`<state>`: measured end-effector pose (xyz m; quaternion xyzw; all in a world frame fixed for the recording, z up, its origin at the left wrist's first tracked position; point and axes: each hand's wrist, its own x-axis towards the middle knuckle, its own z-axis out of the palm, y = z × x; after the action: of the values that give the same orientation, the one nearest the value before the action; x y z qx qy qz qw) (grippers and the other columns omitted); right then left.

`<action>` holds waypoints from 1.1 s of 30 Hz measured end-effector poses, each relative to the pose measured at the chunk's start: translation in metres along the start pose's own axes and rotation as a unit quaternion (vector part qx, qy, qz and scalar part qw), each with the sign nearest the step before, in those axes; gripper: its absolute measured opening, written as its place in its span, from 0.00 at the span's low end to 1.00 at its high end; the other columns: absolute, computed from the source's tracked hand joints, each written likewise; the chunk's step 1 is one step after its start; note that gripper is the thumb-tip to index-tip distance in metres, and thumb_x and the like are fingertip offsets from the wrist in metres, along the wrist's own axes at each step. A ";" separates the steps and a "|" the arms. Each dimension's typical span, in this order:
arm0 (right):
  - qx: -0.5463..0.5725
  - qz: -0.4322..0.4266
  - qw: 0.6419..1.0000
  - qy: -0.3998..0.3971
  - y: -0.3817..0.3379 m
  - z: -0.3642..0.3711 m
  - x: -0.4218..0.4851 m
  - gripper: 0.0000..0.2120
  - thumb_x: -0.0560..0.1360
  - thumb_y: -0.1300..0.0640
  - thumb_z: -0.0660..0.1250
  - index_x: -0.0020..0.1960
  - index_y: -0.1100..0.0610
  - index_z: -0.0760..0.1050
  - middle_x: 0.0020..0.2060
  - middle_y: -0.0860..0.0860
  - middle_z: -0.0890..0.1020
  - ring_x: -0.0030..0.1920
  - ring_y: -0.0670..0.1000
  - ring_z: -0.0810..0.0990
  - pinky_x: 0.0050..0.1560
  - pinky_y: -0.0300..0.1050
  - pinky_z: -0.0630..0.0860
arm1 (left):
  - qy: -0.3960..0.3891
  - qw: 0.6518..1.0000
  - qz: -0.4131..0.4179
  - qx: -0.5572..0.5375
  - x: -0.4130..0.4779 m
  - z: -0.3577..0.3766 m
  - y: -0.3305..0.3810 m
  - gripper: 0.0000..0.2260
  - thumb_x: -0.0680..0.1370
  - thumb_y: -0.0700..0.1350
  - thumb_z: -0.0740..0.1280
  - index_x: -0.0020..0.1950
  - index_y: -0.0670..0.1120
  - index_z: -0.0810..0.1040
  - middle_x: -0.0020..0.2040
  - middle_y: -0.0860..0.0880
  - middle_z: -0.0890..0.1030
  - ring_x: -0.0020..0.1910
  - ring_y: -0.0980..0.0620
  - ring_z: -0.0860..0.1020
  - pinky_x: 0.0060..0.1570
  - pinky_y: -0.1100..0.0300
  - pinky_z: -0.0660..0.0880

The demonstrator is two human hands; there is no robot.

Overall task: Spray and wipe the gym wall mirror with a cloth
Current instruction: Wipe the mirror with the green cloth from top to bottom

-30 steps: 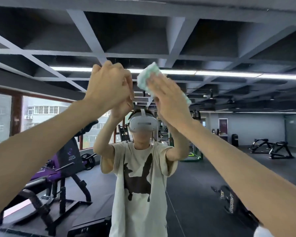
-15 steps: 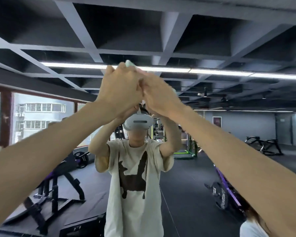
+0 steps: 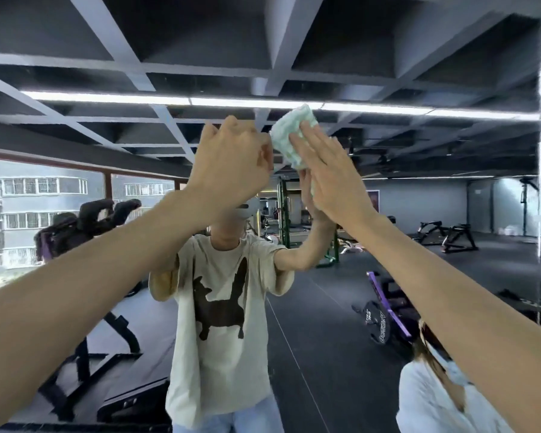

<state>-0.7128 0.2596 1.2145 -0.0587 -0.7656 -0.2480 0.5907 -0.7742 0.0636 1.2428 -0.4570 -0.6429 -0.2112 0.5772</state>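
Note:
The wall mirror [image 3: 419, 73] fills the view and reflects me, in a beige T-shirt, with both arms raised. High on the glass, my right hand [image 3: 328, 176] presses a folded pale green cloth [image 3: 289, 135] flat against it with straight fingers. The cloth's top sticks out above the fingertips. Just left of the cloth is my left hand [image 3: 231, 164], fingers curled into a fist and thumb close to the cloth's edge. Nothing shows inside that fist. No spray bottle is in view.
A vertical mirror seam [image 3: 539, 182] runs down the right side. The glass reflects gym benches [image 3: 85, 232] on the left, weight machines [image 3: 450, 235] far right and a dark floor. A person in a white top [image 3: 434, 401] shows at the lower right.
Both hands were bunched together with the cloth nearly hidden; now the right hand lies flat on the cloth further right, and the cloth shows again. The view has shifted right.

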 end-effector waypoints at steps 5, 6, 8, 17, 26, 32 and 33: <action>0.085 0.310 0.944 0.076 0.073 -0.024 0.001 0.28 0.80 0.66 0.52 0.78 0.53 0.50 0.78 0.50 0.51 0.77 0.52 0.47 0.77 0.56 0.48 | -0.001 0.999 0.042 0.023 0.003 -0.017 0.017 0.08 0.73 0.41 0.61 0.43 0.48 0.81 0.49 0.49 0.79 0.52 0.48 0.72 0.53 0.52 0.63; 0.082 0.327 0.937 0.089 0.075 -0.024 0.001 0.27 0.80 0.65 0.51 0.78 0.54 0.51 0.78 0.52 0.52 0.77 0.53 0.48 0.76 0.57 0.48 | 0.006 0.999 0.036 0.021 0.004 -0.020 0.020 0.09 0.73 0.40 0.61 0.43 0.48 0.81 0.49 0.49 0.80 0.52 0.47 0.72 0.54 0.51 0.63; 0.076 0.279 0.951 0.114 0.059 -0.019 -0.008 0.26 0.79 0.63 0.50 0.77 0.54 0.56 0.76 0.52 0.58 0.75 0.54 0.56 0.74 0.57 0.58 | 0.019 0.999 0.021 0.030 0.009 -0.020 0.028 0.09 0.73 0.38 0.61 0.42 0.47 0.81 0.47 0.47 0.80 0.51 0.46 0.73 0.53 0.51 0.64; 0.082 0.201 0.976 0.034 0.107 -0.025 -0.016 0.29 0.79 0.65 0.49 0.78 0.50 0.50 0.78 0.49 0.49 0.77 0.48 0.44 0.75 0.46 0.35 | -0.068 0.991 -0.040 0.108 0.004 -0.001 0.057 0.09 0.73 0.41 0.61 0.44 0.46 0.80 0.51 0.46 0.80 0.54 0.45 0.73 0.55 0.48 0.66; 0.019 -0.085 0.996 -0.019 0.076 -0.018 0.021 0.39 0.75 0.72 0.55 0.77 0.48 0.45 0.77 0.45 0.45 0.77 0.47 0.41 0.74 0.50 0.37 | -0.076 0.983 -0.070 0.150 0.019 -0.021 0.067 0.14 0.74 0.41 0.56 0.48 0.45 0.81 0.52 0.44 0.80 0.55 0.43 0.73 0.57 0.46 0.65; 0.084 0.195 0.973 0.089 0.076 -0.022 0.051 0.33 0.77 0.71 0.55 0.78 0.52 0.51 0.78 0.51 0.52 0.77 0.52 0.46 0.76 0.48 0.39 | -0.070 0.983 -0.106 0.133 0.006 -0.025 0.062 0.11 0.75 0.39 0.59 0.47 0.48 0.81 0.52 0.47 0.79 0.57 0.45 0.72 0.57 0.48 0.63; 0.090 0.119 0.985 0.084 0.052 -0.015 0.045 0.34 0.76 0.72 0.55 0.77 0.51 0.53 0.77 0.50 0.53 0.77 0.51 0.47 0.76 0.47 0.39 | -0.077 0.983 -0.110 0.124 0.003 -0.021 0.062 0.12 0.74 0.40 0.58 0.46 0.48 0.81 0.52 0.47 0.80 0.57 0.45 0.73 0.57 0.49 0.63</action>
<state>-0.6928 0.2893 1.2757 -0.0747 -0.7202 -0.1102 0.6809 -0.7104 0.0787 1.2352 -0.3234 -0.7528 -0.1558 0.5518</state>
